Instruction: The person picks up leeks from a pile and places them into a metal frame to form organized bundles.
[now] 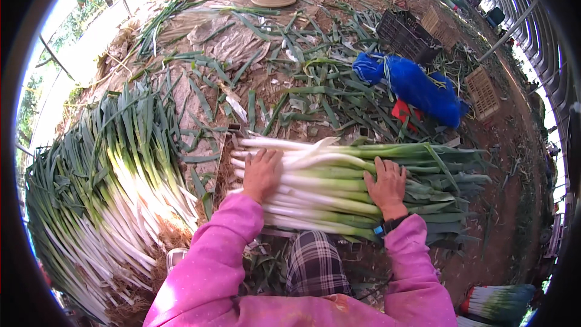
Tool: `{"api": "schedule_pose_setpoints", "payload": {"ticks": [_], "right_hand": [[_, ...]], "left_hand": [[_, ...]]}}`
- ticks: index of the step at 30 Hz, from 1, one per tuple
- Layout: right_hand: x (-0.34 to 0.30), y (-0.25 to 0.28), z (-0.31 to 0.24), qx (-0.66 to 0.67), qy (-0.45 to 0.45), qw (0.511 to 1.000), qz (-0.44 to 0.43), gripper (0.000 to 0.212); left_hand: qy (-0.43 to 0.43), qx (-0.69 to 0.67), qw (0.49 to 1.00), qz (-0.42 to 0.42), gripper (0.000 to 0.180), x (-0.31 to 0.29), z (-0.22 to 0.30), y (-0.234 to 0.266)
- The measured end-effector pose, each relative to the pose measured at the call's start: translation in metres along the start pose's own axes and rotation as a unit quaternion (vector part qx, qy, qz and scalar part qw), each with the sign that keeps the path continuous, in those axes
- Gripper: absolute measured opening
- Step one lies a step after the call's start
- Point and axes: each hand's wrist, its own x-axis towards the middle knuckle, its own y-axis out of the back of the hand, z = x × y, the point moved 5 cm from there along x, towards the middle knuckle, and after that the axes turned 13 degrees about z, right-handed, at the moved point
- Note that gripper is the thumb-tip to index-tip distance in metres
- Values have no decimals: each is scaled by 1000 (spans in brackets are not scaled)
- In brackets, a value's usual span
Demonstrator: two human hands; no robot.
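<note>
In front of me a row of leeks (321, 194) lies side by side, white ends to the left and green leaves to the right. My left hand (262, 173) rests on the white stems near their left end, fingers stretched out. Across the green part of the stems lies my right hand (386, 184), its fingers spread flat. A dark band with a blue piece is on the right wrist. One peeled-back pale leaf sticks up along the far side of the row. Beneath the leeks, the support is mostly hidden; a dark metal edge (220, 166) shows at their left.
A large pile of rooted leeks (109, 200) lies at left. Cut leaves (327, 100) litter the ground ahead. A blue bag (423, 91), a black crate (407, 36) and a tan crate (482, 93) stand far right. A bundle of leeks (499, 303) lies at lower right.
</note>
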Motion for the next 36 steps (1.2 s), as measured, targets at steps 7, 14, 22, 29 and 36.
{"api": "schedule_pose_setpoints", "payload": {"ticks": [7, 14, 22, 29, 36], "right_hand": [[17, -2, 0, -86, 55, 995, 21, 62], [-13, -1, -3, -29, 14, 997, -64, 61], [-14, -5, -22, -60, 75, 993, 63, 56], [-11, -21, 6, -66, 39, 997, -11, 49], [-6, -30, -4, -65, 60, 996, 4, 47]], "left_hand": [[7, -5, 1000, 1, 40, 3, 3, -7], [-13, 33, 999, 3, 44, -9, -6, -5], [-2, -9, 999, -45, 47, -8, -17, 10], [-20, -68, 980, -188, 47, 15, -12, 9], [306, -175, 885, 305, 39, -166, -262, 184]]}}
